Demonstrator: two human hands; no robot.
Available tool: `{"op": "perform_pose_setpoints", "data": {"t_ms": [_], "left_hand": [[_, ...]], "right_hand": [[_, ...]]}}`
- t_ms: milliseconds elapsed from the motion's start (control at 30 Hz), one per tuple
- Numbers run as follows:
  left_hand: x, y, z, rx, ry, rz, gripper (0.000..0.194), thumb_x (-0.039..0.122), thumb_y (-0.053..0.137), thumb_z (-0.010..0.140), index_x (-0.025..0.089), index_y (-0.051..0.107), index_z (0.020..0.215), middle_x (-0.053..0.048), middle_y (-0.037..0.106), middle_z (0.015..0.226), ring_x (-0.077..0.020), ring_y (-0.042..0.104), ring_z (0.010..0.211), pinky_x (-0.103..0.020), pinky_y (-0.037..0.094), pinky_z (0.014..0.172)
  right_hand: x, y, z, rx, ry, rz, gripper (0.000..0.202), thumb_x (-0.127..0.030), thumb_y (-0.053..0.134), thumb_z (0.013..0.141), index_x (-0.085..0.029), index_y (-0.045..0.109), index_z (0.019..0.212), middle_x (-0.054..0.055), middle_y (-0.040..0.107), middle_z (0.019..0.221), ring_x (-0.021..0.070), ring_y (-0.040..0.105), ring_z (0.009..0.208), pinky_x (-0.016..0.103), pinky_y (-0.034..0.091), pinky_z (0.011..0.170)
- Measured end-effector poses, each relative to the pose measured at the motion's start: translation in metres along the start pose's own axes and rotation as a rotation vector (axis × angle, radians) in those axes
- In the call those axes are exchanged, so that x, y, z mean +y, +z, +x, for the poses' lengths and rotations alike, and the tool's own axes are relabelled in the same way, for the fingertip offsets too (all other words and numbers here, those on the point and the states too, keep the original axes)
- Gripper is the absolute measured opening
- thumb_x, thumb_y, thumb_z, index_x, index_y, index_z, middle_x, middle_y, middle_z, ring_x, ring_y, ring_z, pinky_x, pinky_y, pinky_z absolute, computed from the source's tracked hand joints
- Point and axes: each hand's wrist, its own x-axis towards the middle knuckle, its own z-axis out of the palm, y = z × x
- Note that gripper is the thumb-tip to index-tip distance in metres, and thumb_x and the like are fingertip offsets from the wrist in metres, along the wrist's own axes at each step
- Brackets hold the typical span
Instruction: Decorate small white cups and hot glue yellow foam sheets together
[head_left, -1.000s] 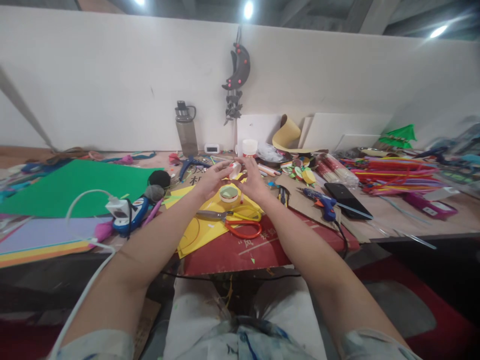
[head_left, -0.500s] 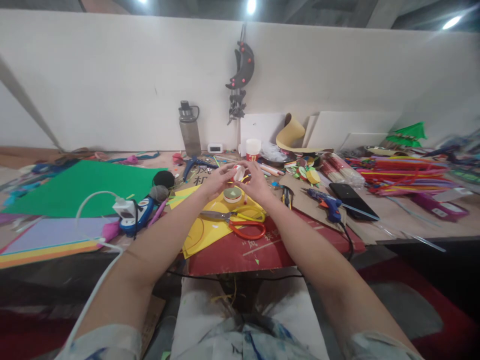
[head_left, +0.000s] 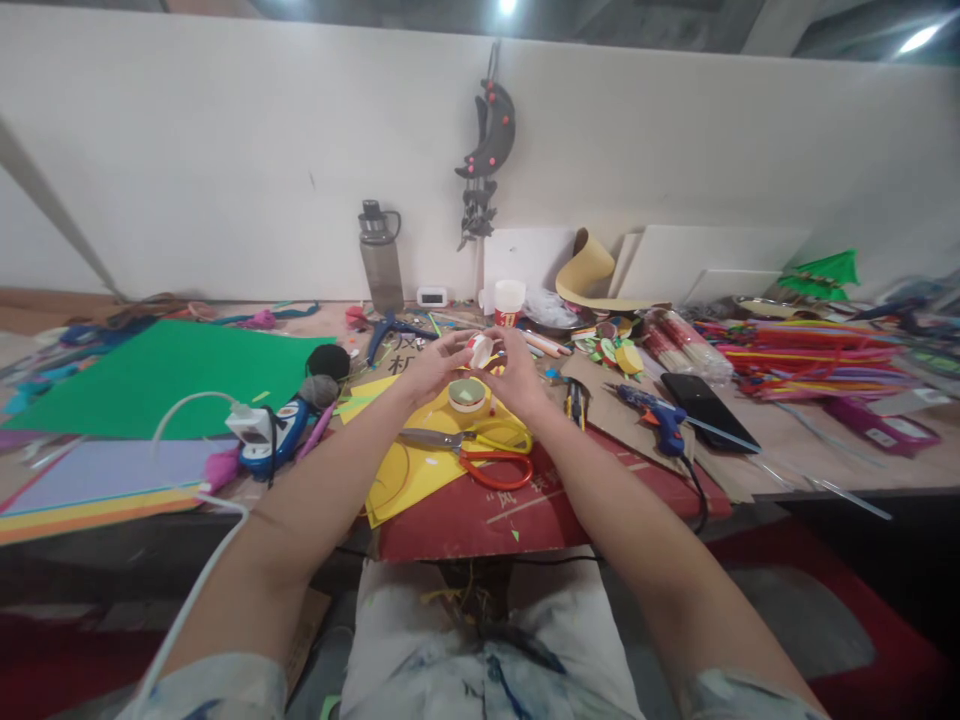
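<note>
Between my left hand [head_left: 435, 368] and my right hand [head_left: 519, 374] is a small round white piece with a red edge [head_left: 481, 350], looking like a cut-off paper cup bottom. Fingers of both hands are closed around its sides. Just below it, a similar short round piece with a green inside [head_left: 466, 394] sits on yellow paper [head_left: 412, 478]. Scissors [head_left: 499, 470] with yellow and red handles lie nearer to me, their blades pointing left. A red-and-white paper cup [head_left: 509, 302] stands behind my right fingers.
A hot glue gun [head_left: 660, 415] and a black phone [head_left: 709, 412] lie to the right, a utility knife [head_left: 575, 403] closer in. Green paper [head_left: 172, 375] and a blue-and-white power socket [head_left: 274, 435] with a white cable are left. A grey bottle [head_left: 381, 262] stands at the back.
The round white piece has turned slightly between my fingers and shows more plainly. My hands stay in nearly the same place, and the view has shifted a little.
</note>
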Motion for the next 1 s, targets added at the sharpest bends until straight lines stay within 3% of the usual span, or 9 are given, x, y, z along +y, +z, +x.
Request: {"op": "perform_pose_setpoints", "data": {"t_ms": [200,367,700,867,1000], "left_hand": [[0.006,0.002,-0.004,-0.061,0.027,0.06,0.064,0.032,0.1,0.06,0.019,0.077,0.118,-0.011,0.078,0.113,-0.0216,0.072,0.098,-0.03,0.055,0.082],[0.008,0.002,-0.005,-0.067,0.029,0.049,0.062,0.03,0.1,0.06,0.019,0.078,0.118,-0.01,0.077,0.114,-0.0209,0.072,0.099,-0.029,0.056,0.082],[0.001,-0.008,-0.004,-0.016,0.028,-0.094,0.063,0.034,0.1,0.062,0.023,0.076,0.119,-0.002,0.076,0.093,-0.0113,0.067,0.073,-0.024,0.055,0.068],[0.003,-0.009,-0.004,-0.006,0.004,-0.108,0.063,0.036,0.101,0.06,0.024,0.077,0.116,-0.003,0.077,0.097,-0.0144,0.07,0.084,-0.026,0.058,0.075],[0.002,-0.009,-0.004,-0.009,-0.002,-0.113,0.06,0.034,0.101,0.059,0.022,0.078,0.114,-0.003,0.077,0.097,-0.0137,0.07,0.083,-0.024,0.057,0.072]], "right_hand": [[-0.003,0.003,-0.002,0.016,-0.008,-0.007,0.054,-0.047,0.079,0.085,-0.029,0.05,0.127,0.009,0.052,0.127,0.0216,0.062,0.101,0.039,0.065,0.075],[-0.008,0.003,-0.004,0.024,-0.006,-0.022,0.052,-0.04,0.079,0.085,-0.028,0.053,0.129,0.011,0.052,0.128,0.0233,0.061,0.103,0.042,0.065,0.079],[-0.02,0.0,-0.006,-0.006,0.018,-0.033,0.053,-0.025,0.077,0.084,-0.03,0.057,0.133,0.011,0.052,0.13,0.0231,0.061,0.1,0.042,0.065,0.077],[-0.021,0.0,-0.007,-0.008,0.002,-0.049,0.052,-0.022,0.075,0.086,-0.032,0.058,0.135,0.011,0.052,0.128,0.0242,0.061,0.104,0.044,0.066,0.082],[-0.02,-0.001,-0.006,-0.018,0.02,-0.037,0.054,-0.021,0.073,0.087,-0.032,0.057,0.138,0.01,0.051,0.127,0.0206,0.061,0.096,0.041,0.066,0.079]]}}
